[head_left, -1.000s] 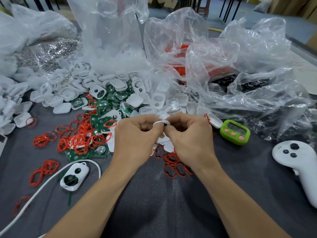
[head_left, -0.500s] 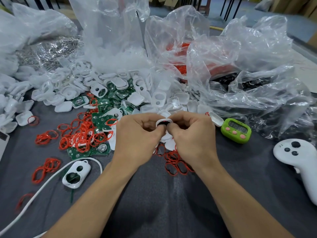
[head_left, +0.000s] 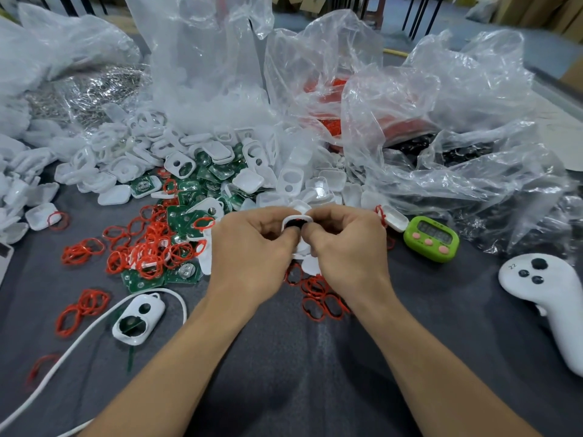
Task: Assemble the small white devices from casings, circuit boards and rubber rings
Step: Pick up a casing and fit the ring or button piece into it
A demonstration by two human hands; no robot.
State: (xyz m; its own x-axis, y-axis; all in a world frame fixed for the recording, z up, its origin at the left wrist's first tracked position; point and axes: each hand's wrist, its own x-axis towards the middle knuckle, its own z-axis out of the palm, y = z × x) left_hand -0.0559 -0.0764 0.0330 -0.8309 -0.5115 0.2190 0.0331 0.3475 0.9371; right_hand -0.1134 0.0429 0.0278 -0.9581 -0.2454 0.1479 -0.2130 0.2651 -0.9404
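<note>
Desk [head_left: 284, 373]: dark grey cloth, crowded along the far side. Clear plastic bags [head_left: 441, 121] stand slumped across the back, some showing red and black stock inside.

In front of them a heap of white casings [head_left: 132, 165] spills toward you, with green boards [head_left: 186, 216] mixed in and red rings [head_left: 148, 247] scattered left of centre. More rings lie just below your hands.

White controller [head_left: 549, 294] at far right; green timer [head_left: 431, 238] just right of your hands. One casing with a board showing through its openings [head_left: 138, 316] lies apart, near left, beside a white cable [head_left: 79, 335].

Your left hand [head_left: 252, 247] and right hand [head_left: 350, 247] meet at centre, both closed in a pinch on one small white casing [head_left: 297, 219] held above the desk. Only its top rim and a dark opening show; fingers hide the rest.

Relation that matters: the casing sits between your two thumbs, equally near each hand, and seems to stand on end, long axis running down behind the fingers. Judgement: you're pressing a part home. Whether a ring or board is seated inside, you can't tell from here.
</note>
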